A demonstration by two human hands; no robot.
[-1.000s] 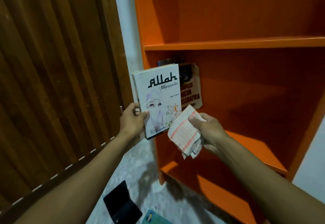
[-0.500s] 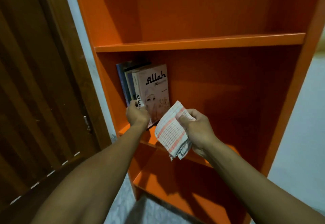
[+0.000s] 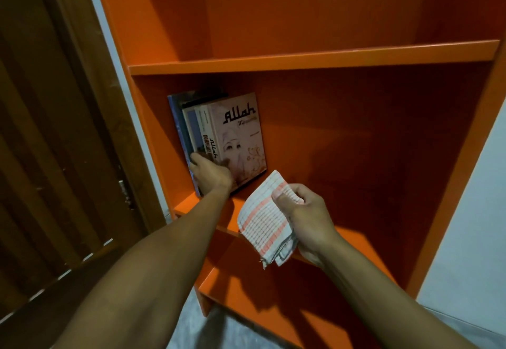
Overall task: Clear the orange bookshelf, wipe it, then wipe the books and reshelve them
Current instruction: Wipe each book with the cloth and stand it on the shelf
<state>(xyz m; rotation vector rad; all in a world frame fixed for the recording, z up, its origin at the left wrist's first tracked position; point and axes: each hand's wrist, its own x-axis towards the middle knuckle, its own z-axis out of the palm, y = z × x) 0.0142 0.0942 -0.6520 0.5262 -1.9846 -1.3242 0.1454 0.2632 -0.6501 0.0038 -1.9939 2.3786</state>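
The orange bookshelf (image 3: 315, 59) fills the view. Several books stand at the left end of its middle shelf. The outermost is a white book (image 3: 241, 140) titled "Allah", leaning against the others (image 3: 191, 126). My left hand (image 3: 210, 174) is at the books' lower spines, fingers curled over them and thumb on the white book's cover. My right hand (image 3: 306, 217) grips a folded white cloth with orange stripes (image 3: 264, 221) in front of the middle shelf's edge, to the right of the books.
A dark wooden door (image 3: 54, 129) stands left of the bookshelf, with a strip of pale wall (image 3: 109, 47) between them. The upper shelf and the right part of the middle shelf hold nothing. Grey floor (image 3: 208, 332) shows below, and pale wall on the right.
My left hand carried the white book from in front of the shelf into the middle shelf, against the other books. The view shifted right and closer. The cloth stayed in my right hand.
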